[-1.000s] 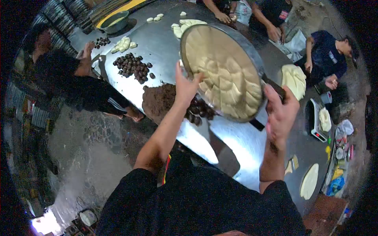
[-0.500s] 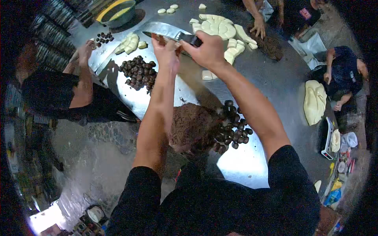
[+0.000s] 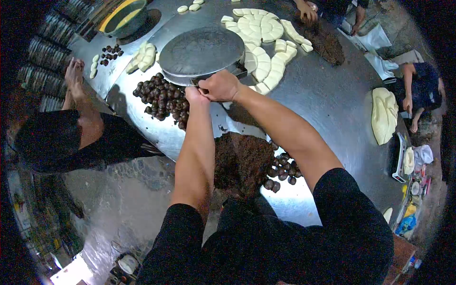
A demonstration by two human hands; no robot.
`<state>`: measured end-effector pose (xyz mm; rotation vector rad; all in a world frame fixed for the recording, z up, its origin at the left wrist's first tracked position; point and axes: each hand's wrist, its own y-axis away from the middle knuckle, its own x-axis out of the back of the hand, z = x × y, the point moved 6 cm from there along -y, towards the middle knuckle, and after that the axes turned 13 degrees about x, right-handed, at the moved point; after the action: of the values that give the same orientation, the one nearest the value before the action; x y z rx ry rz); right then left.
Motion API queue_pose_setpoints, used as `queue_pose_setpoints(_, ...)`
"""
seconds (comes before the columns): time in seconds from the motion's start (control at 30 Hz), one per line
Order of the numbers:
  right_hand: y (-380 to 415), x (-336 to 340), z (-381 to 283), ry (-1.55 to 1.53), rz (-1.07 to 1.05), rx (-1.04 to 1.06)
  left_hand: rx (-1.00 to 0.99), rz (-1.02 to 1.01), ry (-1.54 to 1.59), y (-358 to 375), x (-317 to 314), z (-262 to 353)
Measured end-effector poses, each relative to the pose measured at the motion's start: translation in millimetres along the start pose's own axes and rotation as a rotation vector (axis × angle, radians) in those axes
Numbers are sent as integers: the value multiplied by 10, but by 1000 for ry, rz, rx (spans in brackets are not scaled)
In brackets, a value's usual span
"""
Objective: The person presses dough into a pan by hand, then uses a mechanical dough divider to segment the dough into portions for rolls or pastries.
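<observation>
A round grey metal disc [image 3: 202,51] with a raised rim shows its broad face above the table. At its near right edge, my right hand [image 3: 221,85] is closed round a dark part of it. Beside that, my left hand [image 3: 197,95] is closed at the near rim, with its fingertips hidden, and the two hands touch. A pile of dark brown balls [image 3: 164,99] lies left of my hands. Crumbly brown filling [image 3: 241,161] is heaped nearer my body, with more dark balls [image 3: 283,167] at its right.
Cut pale dough [image 3: 259,28] lies beyond the disc. A large dough lump [image 3: 384,115] and a scale [image 3: 399,159] are at the right of the metal table [image 3: 327,114]. A bowl [image 3: 126,19] stands at the back left. Co-workers' hands [image 3: 74,73] show at the left, others at the right.
The disc has turned from nearly edge-on to show its broad face. Both my hands have come closer to my body and nearer each other. The co-worker's hands at the left have moved left.
</observation>
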<state>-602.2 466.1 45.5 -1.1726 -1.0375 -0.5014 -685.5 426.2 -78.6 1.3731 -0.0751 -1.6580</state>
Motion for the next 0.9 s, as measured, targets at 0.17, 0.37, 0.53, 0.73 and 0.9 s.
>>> queue_pose_setpoints(0.17,-59,-5,-43,-94,-150,-212,6,37,-38,-179,220,-39)
queue_pose_setpoints(0.37,-262,312,-13,18,-66,-262,7,-101,-44,-347,133,-198)
queue_pose_setpoints(0.53,-366,791,377,121,128,-383,-25,207,-404,276,-222,-29)
queue_pose_setpoints(0.73,-327,1325,830,177,347,-522,-71,80,-623,1103,-222,-3)
queue_pose_setpoints(0.9,-418,1481,735,251,300,-329,26,-68,-627,1719,-106,64)
